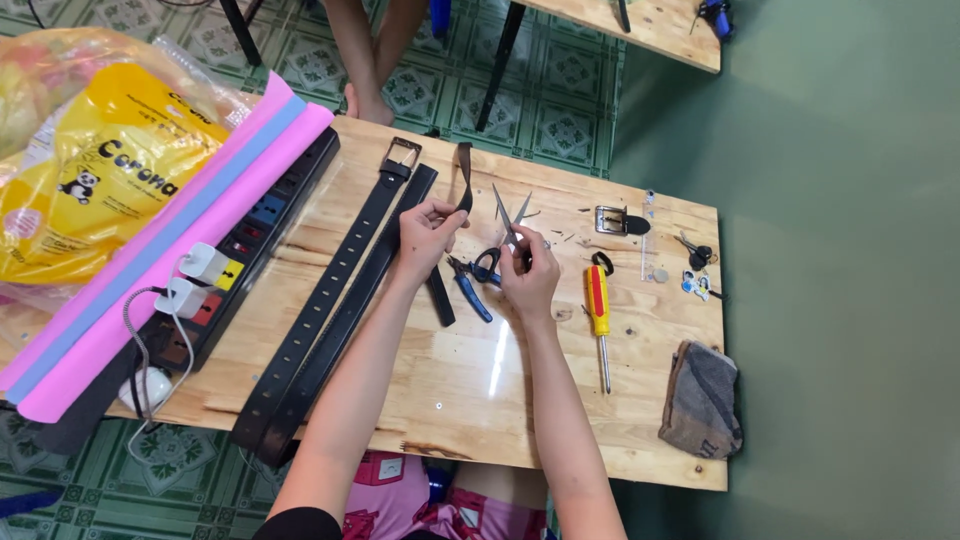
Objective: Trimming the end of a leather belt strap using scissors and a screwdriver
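Black strap pinched by left hand; right hand grips open scissors.

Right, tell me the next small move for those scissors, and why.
Probably bring the open scissors in the right hand left onto the black strap end pinched upright by the left hand. The blades are spread and sit beside the strap, not yet around it.

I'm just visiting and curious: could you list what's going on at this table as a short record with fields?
Left hand: pinches the end of a black strap
Right hand: holds open scissors near that strap
Beside hands: blue-handled pliers, red-and-yellow screwdriver
Left side: two black belts, power strip
Right side: metal buckle, grey cloth
Surface: wooden table
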